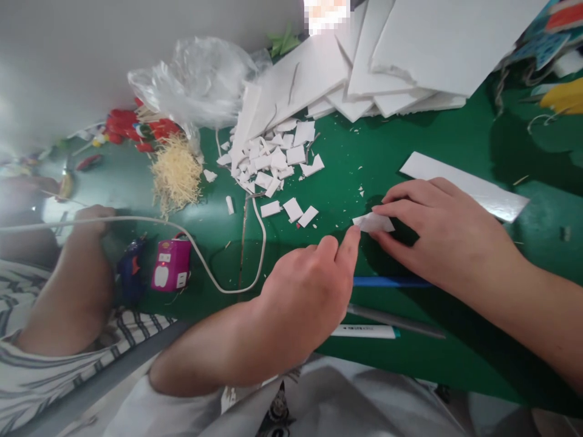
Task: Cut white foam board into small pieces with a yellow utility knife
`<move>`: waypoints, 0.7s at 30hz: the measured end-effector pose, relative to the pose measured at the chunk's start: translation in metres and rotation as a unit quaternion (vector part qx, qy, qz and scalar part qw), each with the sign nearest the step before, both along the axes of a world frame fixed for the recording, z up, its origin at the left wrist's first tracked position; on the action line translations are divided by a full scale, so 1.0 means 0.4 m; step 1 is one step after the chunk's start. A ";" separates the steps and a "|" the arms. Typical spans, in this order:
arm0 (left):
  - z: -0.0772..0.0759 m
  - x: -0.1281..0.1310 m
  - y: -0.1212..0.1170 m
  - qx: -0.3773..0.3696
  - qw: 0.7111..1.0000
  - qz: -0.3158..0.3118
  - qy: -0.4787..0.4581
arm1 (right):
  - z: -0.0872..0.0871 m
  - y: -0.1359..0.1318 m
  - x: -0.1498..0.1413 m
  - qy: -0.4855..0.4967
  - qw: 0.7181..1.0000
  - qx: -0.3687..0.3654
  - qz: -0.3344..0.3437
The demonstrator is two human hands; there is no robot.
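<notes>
Over the green table, my right hand (432, 221) pinches a small white foam-like piece (382, 223) between thumb and fingers. My left hand (310, 282) is curled, with its index fingertip against the left end of the same piece; its thumb is mostly hidden. Close behind the right hand lies a long white strip (460, 182) with a shiny edge. A blue strip (392, 281), a grey flat metal tool (401, 321) and a white marker (367, 331) with a teal end are on the near side, partly covered by my left hand.
White foam scraps (273, 158) are heaped mid-table, before stacked white sheets (419, 48) and a clear plastic bag (195, 79). A white cable (204, 267) loops left of my hands, near a magenta power adapter (171, 265). A co-worker's arm (75, 285) rests at left by thin yellowish sticks (177, 173).
</notes>
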State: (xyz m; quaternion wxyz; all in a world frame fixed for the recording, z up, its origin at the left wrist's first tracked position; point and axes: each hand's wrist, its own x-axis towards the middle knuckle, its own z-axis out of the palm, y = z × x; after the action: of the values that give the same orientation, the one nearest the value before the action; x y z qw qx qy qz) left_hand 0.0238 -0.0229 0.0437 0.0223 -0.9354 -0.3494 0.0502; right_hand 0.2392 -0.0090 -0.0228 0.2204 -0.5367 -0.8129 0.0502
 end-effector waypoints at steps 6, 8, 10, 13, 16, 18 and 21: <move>0.006 -0.013 -0.013 0.024 0.999 -0.031 -0.006 | 0.001 0.001 -0.003 0.003 1.000 -0.024 -0.014; 0.008 -0.014 -0.020 0.031 0.999 -0.034 -0.013 | 0.002 0.001 -0.003 0.001 1.000 -0.025 -0.011; 0.009 -0.013 -0.026 0.044 0.998 -0.031 -0.020 | 0.002 0.003 -0.002 0.001 1.000 -0.009 -0.003; 0.009 -0.015 -0.029 0.048 0.998 -0.023 -0.024 | 0.001 0.006 0.002 0.006 1.000 0.016 0.012; 0.008 -0.022 -0.024 0.018 0.999 -0.018 -0.040 | 0.000 0.009 0.004 0.011 0.999 0.022 0.020; 0.006 -0.027 -0.018 -0.007 0.998 0.000 -0.059 | 0.000 0.009 0.005 0.015 0.999 0.021 0.022; 0.002 -0.029 -0.013 -0.025 0.995 0.027 -0.089 | -0.001 0.007 0.007 0.015 0.999 0.023 0.021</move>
State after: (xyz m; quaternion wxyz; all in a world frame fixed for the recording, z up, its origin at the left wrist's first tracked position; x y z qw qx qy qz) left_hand 0.0122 -0.0281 0.0445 -0.0337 -0.9267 -0.3736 -0.0239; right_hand 0.2419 -0.0064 -0.0232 0.2437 -0.5139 -0.8213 0.0442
